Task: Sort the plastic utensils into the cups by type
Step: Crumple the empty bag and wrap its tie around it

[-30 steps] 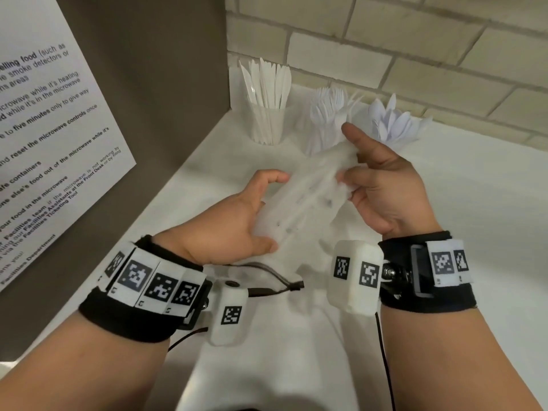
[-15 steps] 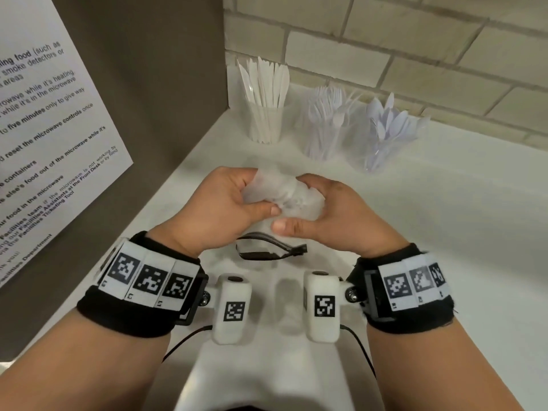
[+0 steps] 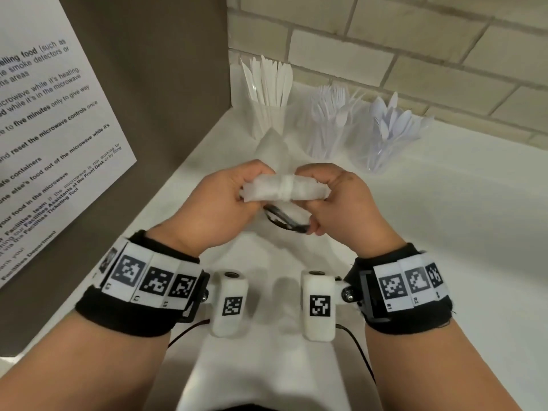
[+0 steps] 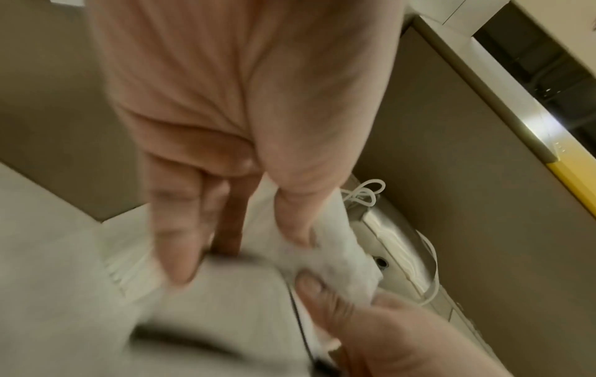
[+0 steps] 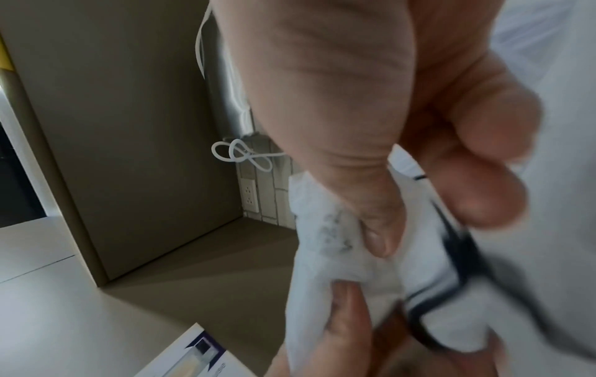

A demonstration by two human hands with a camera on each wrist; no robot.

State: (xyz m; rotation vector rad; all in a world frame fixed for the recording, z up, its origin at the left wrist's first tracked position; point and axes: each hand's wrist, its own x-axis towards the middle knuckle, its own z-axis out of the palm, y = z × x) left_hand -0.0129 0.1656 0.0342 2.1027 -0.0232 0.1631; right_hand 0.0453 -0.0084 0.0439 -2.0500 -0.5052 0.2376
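Note:
Both hands hold a rolled, crumpled clear plastic bag above the white counter. My left hand grips its left end and my right hand grips its right end, fingers curled round it. The bag shows between thumb and fingers in the left wrist view, and again as bag in the right wrist view. At the back stand three clear cups: knives cup, forks cup, spoons cup.
A brown side panel with a printed notice stands at the left. A brick wall runs behind the cups. A black cable loop lies on the counter under the hands.
The bag was stretched out long between the hands one second ago. The hands came together and rolled it into a tight bundle held by both ends.

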